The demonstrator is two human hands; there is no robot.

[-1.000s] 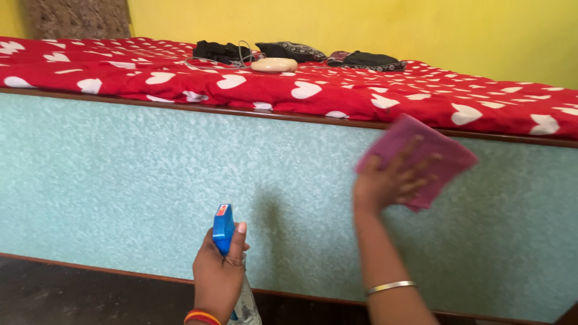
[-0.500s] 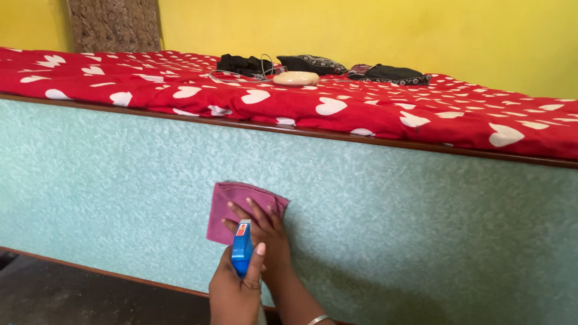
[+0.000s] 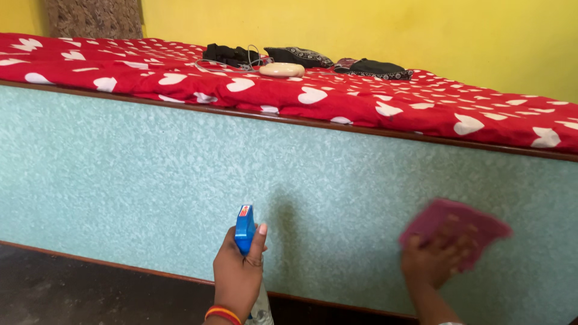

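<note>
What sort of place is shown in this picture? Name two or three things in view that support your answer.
Most likely a bedroom in a home. A bed with a red heart-patterned sheet stands against a yellow wall, its pale green side panel facing the camera, and small dark pouches lie on top.

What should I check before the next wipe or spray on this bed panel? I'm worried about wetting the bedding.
1. Left hand grips the spray bottle firmly, finger on the trigger: ok.
2. Nozzle faces the green panel, not the red bedspread: ok, it sits well below the bedding.
3. Right hand presses the pink cloth flat on the panel: cannot tell, both are blurred.
4. Cloth is clear of the spray line: ok, it is far to the right.
5. Liquid left in the bottle: cannot tell, the hand covers most of it.
</note>
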